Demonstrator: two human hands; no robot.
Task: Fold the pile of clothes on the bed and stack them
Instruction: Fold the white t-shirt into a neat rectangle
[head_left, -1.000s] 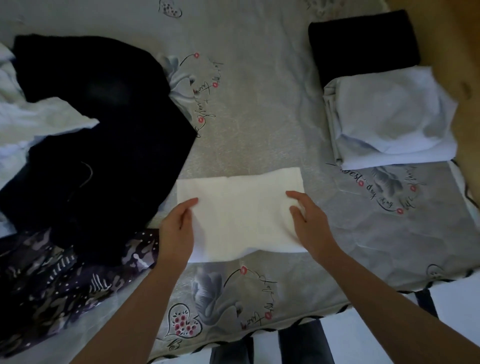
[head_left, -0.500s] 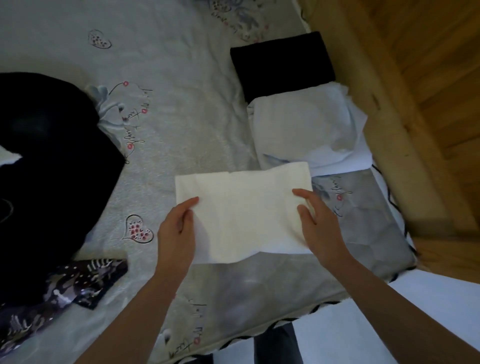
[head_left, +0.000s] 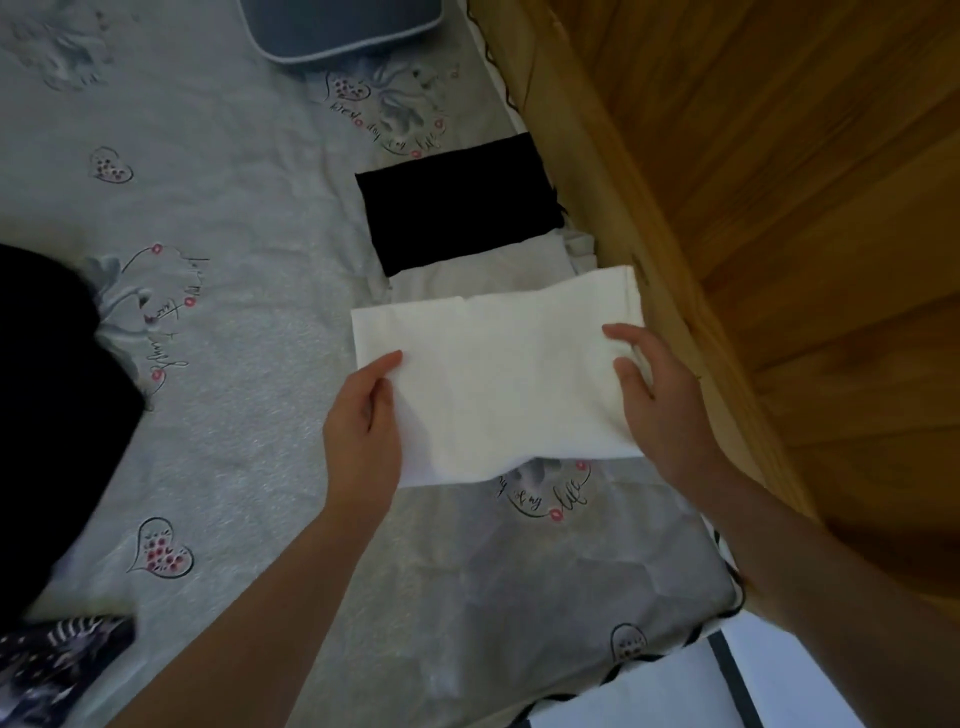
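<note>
Now left hand (head_left: 363, 415) pinches left edge of folded white cloth (head_left: 498, 384); right hand (head_left: 660, 400) grips its right edge; cloth held over pale folded garment (head_left: 467, 280); black folded garment (head_left: 457, 202) at 12 o'clock; dark unfolded pile (head_left: 52, 405) on bed (head_left: 234, 208) at 9 o'clock.

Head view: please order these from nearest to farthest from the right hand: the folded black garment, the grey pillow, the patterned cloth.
From the right hand:
1. Folded black garment, just beyond the hand, by the wooden bed frame.
2. Grey pillow, at the top edge.
3. Patterned cloth, bottom left corner.
</note>
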